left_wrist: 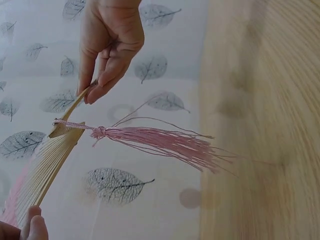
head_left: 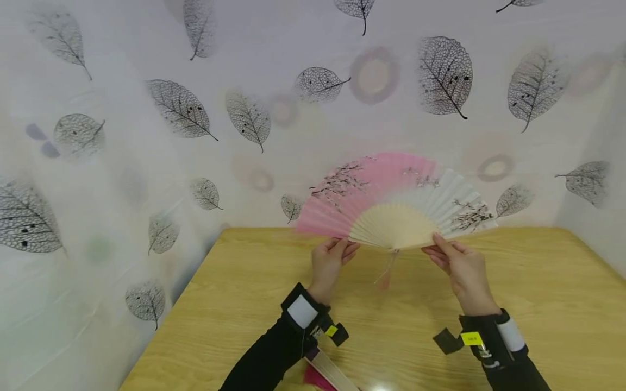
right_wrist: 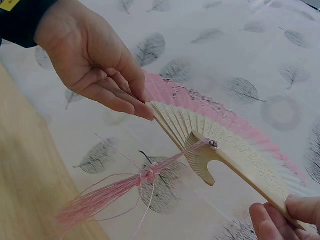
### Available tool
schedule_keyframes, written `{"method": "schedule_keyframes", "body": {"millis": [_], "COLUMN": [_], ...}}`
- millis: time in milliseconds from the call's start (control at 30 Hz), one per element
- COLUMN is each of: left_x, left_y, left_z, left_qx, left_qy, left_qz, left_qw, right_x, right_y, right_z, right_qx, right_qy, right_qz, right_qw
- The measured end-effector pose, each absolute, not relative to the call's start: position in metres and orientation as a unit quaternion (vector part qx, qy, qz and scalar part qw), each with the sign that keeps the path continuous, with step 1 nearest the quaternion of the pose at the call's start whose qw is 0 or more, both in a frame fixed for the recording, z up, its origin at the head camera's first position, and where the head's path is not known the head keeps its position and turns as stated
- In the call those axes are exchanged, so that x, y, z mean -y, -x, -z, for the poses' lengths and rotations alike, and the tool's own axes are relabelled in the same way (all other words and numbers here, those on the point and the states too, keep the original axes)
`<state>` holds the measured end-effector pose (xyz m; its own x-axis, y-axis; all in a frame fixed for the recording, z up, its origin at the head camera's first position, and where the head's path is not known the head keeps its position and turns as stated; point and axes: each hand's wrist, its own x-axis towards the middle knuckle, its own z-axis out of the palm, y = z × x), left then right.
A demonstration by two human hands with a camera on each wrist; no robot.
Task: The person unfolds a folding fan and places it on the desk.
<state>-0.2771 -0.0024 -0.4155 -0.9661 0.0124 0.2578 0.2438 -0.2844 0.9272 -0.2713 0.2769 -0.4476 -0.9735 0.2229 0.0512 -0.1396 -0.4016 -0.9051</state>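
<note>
A folding fan (head_left: 381, 190) is spread wide above the table, its leaf pink on the left and white on the right, with dark blossom branches. My left hand (head_left: 327, 267) pinches the pink end between thumb and fingers. At the white end, the outer rib is pinched by my right hand (head_left: 463, 271). The pale ribs (right_wrist: 195, 120) meet at a pivot, from which a pink tassel (left_wrist: 160, 142) hangs. In the right wrist view, the left hand (right_wrist: 97, 57) shows at upper left, and only part of the right hand (right_wrist: 280, 222) is visible at lower right.
A wooden table (head_left: 235, 304) lies under the hands. Near its front edge, partly hidden by the left sleeve, is a pale, slatted item (head_left: 335, 369) with dark red material beside it. A leaf-printed covering (head_left: 303, 130) stands behind and at the left.
</note>
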Motion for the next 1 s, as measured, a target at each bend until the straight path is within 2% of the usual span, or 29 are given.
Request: {"method": "schedule_keyframes", "body": {"millis": [67,233,333,500,700,1000], "left_x": [-0.019,-0.079,-0.114,-0.156,-0.176,-0.180], "left_y": [0.276,0.262,0.256,0.252,0.237,0.241], "left_z": [0.403,0.381,0.380,0.404,0.421,0.435], "left_qx": [0.599,0.580,0.547,0.516,0.542,0.526], "left_qy": [0.069,-0.036,-0.101,-0.162,-0.202,-0.229], "left_qz": [0.797,0.813,0.829,0.839,0.811,0.813], "left_qw": [0.035,-0.044,-0.061,-0.065,-0.091,-0.103], "right_x": [-0.307,-0.358,-0.383,-0.399,-0.401,-0.410], "right_y": [0.281,0.264,0.254,0.230,0.211,0.199], "right_z": [0.459,0.442,0.437,0.431,0.431,0.437], "right_qx": [0.537,0.571,0.584,0.581,0.561,0.579], "right_qy": [0.062,0.131,0.183,0.268,0.319,0.284], "right_qz": [-0.833,-0.801,-0.784,-0.767,-0.764,-0.764], "right_qw": [0.118,0.123,0.108,0.049,0.023,-0.016]}}
